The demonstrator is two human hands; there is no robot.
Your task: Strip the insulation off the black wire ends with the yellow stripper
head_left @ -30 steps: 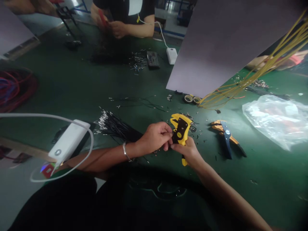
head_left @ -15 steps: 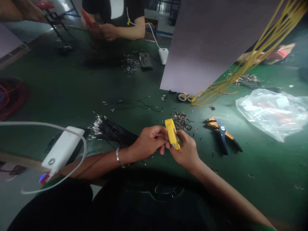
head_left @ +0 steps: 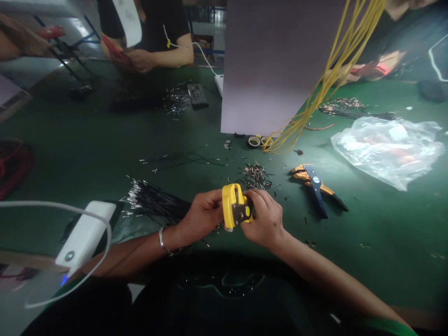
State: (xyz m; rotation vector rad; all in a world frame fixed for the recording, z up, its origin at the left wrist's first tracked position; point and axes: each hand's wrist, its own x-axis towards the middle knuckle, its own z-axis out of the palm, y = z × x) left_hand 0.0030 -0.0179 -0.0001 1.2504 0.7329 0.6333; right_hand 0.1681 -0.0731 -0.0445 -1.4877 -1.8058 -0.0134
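Observation:
My right hand point(head_left: 264, 217) is wrapped round a yellow-and-black crimping tool point(head_left: 229, 205), its head turned up and its handles mostly covered by the palm. Close against the tool's left side is my left hand point(head_left: 203, 217), fingers closed; whatever they pinch is hidden behind the tool. Beneath and left of that hand lies a bundle of black wires point(head_left: 157, 200) with silvery tips. Just beyond the tool sits a heap of small dark and coppery pieces point(head_left: 257, 175). An orange and dark-blue wire stripper point(head_left: 315, 184) rests on the table to the right.
A hanging bunch of yellow wires point(head_left: 315, 107) reaches the table beside a pale upright panel point(head_left: 262, 70) and tape rolls point(head_left: 254, 141). At right lies a clear plastic bag point(head_left: 388, 149). A white power bank point(head_left: 86, 233) with a cable is at left. Co-workers' hands point(head_left: 142, 60) show across the table.
The crimping tool has turned, so its black side plate with a yellow dot now shows, and it has shifted slightly left and down. Both hands stay close together. The camera view has shifted a little.

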